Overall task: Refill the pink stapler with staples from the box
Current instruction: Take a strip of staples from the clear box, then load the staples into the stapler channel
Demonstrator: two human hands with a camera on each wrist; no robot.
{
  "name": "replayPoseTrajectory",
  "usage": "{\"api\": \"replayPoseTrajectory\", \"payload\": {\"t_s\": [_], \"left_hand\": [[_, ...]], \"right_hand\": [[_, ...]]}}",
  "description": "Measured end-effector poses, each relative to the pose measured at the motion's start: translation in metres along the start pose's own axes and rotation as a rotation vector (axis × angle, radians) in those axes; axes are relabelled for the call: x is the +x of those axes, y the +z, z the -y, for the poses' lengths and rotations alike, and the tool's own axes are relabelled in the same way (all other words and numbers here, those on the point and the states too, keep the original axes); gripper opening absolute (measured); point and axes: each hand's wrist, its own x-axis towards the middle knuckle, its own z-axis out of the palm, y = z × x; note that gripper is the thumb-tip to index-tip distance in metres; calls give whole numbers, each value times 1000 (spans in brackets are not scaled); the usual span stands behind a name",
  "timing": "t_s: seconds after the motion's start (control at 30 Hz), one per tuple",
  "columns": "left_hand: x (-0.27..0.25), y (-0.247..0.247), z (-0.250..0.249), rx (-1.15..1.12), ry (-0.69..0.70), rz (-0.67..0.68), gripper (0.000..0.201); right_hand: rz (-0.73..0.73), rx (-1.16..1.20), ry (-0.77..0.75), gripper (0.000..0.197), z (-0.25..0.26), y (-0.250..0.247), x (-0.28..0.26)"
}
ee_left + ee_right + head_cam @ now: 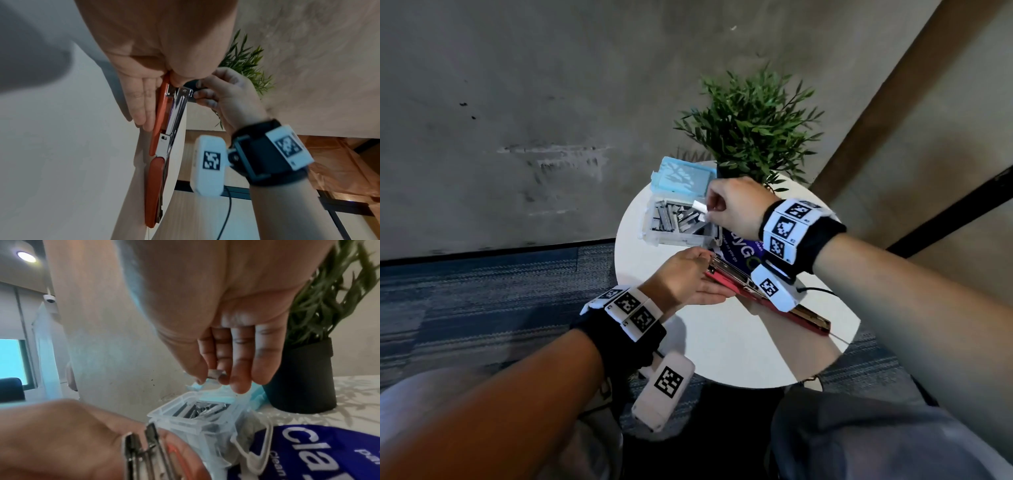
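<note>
The pink stapler (727, 283) lies opened flat on the round white table (739, 342), its metal magazine (174, 113) exposed. My left hand (698, 274) holds its front end, thumb on top and straight fingers (141, 104) along its side. The clear staple box (678, 222) stands just behind, full of grey staple strips (201, 410), its blue lid (681, 176) swung back. My right hand (212, 378) hovers over the box and pinches one staple strip (699, 206) between thumb and forefinger.
A potted green plant (753, 126) in a black pot (300, 378) stands at the table's far edge, right behind my right hand. A blue printed packet (736, 255) lies between box and stapler. Grey wall and blue carpet surround the small table.
</note>
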Motion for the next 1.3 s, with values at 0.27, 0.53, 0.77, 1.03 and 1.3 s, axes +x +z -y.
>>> {"api": "replayPoseTrajectory", "payload": {"t_s": [0.27, 0.53, 0.77, 1.03, 1.3], "left_hand": [[1, 0, -3, -39, -11, -46, 31], [0, -2, -4, -30, 19, -68, 18], [-1, -2, -3, 39, 12, -11, 31], [6, 4, -1, 67, 53, -15, 35], [11, 15, -4, 115, 36, -14, 38]], "right_hand": [[33, 38, -4, 10, 18, 9, 32], [-47, 289, -37, 15, 6, 6, 6], [-34, 509, -113, 31, -21, -4, -41], [-5, 734, -168, 11, -32, 2, -60], [7, 723, -161, 17, -35, 12, -56]]}}
